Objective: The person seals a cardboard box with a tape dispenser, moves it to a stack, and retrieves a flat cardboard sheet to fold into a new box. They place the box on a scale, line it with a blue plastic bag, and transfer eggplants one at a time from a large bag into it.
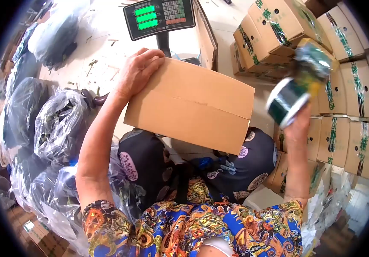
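Note:
A plain brown cardboard box (193,105) rests tilted across my knees, its visible face closed along a seam with no tape on it. My left hand (140,70) grips the box by its upper left corner, fingers curled over the edge. Off to the right, apart from the box, my right hand (298,124) is closed around a tape dispenser (310,70). Loaded in the dispenser is a roll of dark green tape (288,100). Motion blurs the dispenser, and part of its handle is hidden by my fingers.
Beyond the box stands a digital scale display (158,18) lit green. Stacked cartons sealed with green printed tape (274,25) fill the right side. Plastic bags of dark produce (60,124) line the left. An eggplant (100,100) and plant scraps lie on the floor (101,38).

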